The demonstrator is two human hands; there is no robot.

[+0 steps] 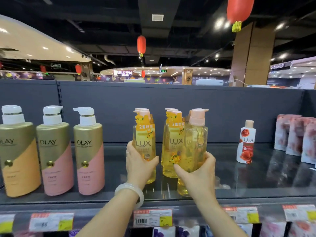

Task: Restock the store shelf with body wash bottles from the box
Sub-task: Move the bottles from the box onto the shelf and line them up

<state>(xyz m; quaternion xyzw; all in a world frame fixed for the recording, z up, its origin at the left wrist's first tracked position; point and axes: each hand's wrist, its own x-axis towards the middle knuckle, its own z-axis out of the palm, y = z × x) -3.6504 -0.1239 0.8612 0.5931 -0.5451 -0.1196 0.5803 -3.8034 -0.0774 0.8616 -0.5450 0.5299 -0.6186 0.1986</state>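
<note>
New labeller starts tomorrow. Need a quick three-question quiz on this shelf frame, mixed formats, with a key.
1. True or false: both hands hold yellow LUX bottles.
2. Which brand stands left of the yellow bottles? A) OLAY B) Dove C) Nivea
3. Fill in: the bottle in the right hand's grip shows its ____ side, label facing away.

Key
1. True. The left hand holds one yellow bottle; the right hand holds another.
2. A. Three OLAY bottles stand on the shelf to the left.
3. Back. A small red LUX bottle stands alone further right.
</note>
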